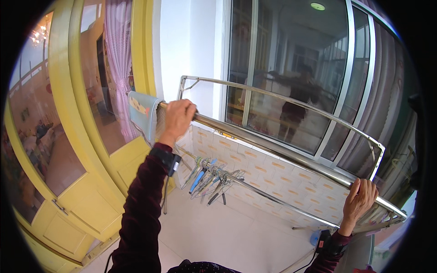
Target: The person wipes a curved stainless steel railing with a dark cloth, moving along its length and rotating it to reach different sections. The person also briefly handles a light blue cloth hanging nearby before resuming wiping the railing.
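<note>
A metal drying rack stands before me, and its thick upper rail [273,149] slants down to the right. My left hand [177,119] is closed over this rail near its left end. Further right, my right hand [360,200] has its fingers wrapped over the same rail. A thin metal frame [291,98] rises behind the rail. Just left of my left hand hangs a light blue cloth [142,112] with a printed figure. Below, several clothes hangers [211,178] hang bunched on a lower bar [273,197].
Yellow glazed doors [73,189] stand at the left, with a pink curtain [119,63] behind the glass. A sliding window [300,68] and a patterned tile wall [259,168] lie beyond the rack. A blue container [315,237] sits on the pale floor [218,236] at the right.
</note>
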`<action>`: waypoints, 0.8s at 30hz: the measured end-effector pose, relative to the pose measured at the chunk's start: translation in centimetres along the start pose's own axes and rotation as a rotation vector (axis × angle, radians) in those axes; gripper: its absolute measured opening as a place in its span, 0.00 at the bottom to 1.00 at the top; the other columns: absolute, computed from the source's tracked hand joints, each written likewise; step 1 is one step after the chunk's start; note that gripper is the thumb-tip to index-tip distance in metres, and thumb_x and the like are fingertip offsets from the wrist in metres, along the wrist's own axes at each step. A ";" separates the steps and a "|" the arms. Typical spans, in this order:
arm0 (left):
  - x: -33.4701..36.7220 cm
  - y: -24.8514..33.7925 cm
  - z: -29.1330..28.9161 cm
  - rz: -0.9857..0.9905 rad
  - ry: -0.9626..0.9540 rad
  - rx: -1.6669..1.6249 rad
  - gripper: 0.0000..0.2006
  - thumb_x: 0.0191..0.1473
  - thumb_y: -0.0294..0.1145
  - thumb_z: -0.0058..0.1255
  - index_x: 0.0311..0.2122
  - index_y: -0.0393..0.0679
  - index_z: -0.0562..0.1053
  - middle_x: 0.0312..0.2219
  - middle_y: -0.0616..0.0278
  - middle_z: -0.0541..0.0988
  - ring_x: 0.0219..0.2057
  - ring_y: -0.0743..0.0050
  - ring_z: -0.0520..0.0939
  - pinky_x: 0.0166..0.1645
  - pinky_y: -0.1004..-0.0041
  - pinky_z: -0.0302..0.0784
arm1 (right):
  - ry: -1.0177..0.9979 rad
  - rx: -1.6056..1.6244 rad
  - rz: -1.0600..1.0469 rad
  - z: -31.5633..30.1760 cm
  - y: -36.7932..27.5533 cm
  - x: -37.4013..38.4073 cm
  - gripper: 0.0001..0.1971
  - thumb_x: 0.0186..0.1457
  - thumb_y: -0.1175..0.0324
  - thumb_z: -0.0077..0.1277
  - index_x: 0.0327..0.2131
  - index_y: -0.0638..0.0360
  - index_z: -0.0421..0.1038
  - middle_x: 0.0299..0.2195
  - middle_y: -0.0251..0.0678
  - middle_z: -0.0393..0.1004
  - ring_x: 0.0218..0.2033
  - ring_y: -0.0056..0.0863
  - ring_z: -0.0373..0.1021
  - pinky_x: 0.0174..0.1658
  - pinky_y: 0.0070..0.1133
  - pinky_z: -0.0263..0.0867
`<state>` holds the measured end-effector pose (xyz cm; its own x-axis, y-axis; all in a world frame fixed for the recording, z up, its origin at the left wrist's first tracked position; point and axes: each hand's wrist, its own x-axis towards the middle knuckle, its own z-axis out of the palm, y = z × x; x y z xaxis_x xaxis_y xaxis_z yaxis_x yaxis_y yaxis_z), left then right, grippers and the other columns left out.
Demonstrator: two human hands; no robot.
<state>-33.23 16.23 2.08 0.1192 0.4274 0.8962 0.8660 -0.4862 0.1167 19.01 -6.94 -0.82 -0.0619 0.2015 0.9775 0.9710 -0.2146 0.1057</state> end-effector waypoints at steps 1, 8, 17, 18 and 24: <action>-0.3 1.7 0.4 -0.002 -0.010 -0.009 0.11 0.59 0.38 0.45 0.31 0.42 0.73 0.28 0.55 0.78 0.34 0.54 0.76 0.52 0.57 0.64 | 0.001 0.003 0.010 -0.1 -0.1 0.0 0.14 0.64 0.65 0.44 0.24 0.59 0.65 0.23 0.38 0.62 0.28 0.37 0.61 0.42 0.30 0.58; -3.2 12.7 2.9 0.413 0.128 -0.174 0.31 0.55 0.60 0.49 0.47 0.38 0.69 0.39 0.52 0.74 0.44 0.51 0.74 0.56 0.51 0.62 | -0.084 0.006 0.056 0.2 0.6 -0.8 0.13 0.63 0.68 0.46 0.25 0.61 0.65 0.24 0.39 0.63 0.31 0.39 0.63 0.44 0.31 0.59; -2.8 2.2 -2.2 0.280 0.047 -0.481 0.29 0.50 0.42 0.65 0.52 0.35 0.68 0.44 0.52 0.75 0.47 0.56 0.76 0.55 0.62 0.69 | 0.136 -0.074 0.026 0.7 -10.6 -0.8 0.17 0.61 0.68 0.53 0.53 0.57 0.70 0.54 0.41 0.70 0.58 0.40 0.64 0.60 0.34 0.58; -3.3 0.7 -2.7 0.024 -0.007 -0.835 0.24 0.54 0.42 0.61 0.51 0.41 0.70 0.40 0.53 0.77 0.44 0.57 0.77 0.54 0.64 0.71 | 0.144 0.064 0.000 0.9 -14.3 -0.9 0.17 0.57 0.72 0.55 0.51 0.60 0.71 0.50 0.42 0.72 0.54 0.41 0.66 0.57 0.34 0.59; -10.7 -14.1 -6.9 -0.594 0.143 -1.534 0.18 0.65 0.41 0.45 0.49 0.35 0.73 0.42 0.59 0.78 0.44 0.70 0.79 0.49 0.66 0.76 | -0.228 0.938 0.040 5.6 -40.4 0.0 0.12 0.50 0.78 0.58 0.40 0.63 0.76 0.34 0.42 0.77 0.36 0.39 0.73 0.40 0.29 0.68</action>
<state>-50.07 13.28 -6.17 -0.1507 0.7901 0.5942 -0.4962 -0.5803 0.6458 -18.91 7.09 -6.09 -0.0747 0.4124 0.9080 0.7672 0.6054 -0.2118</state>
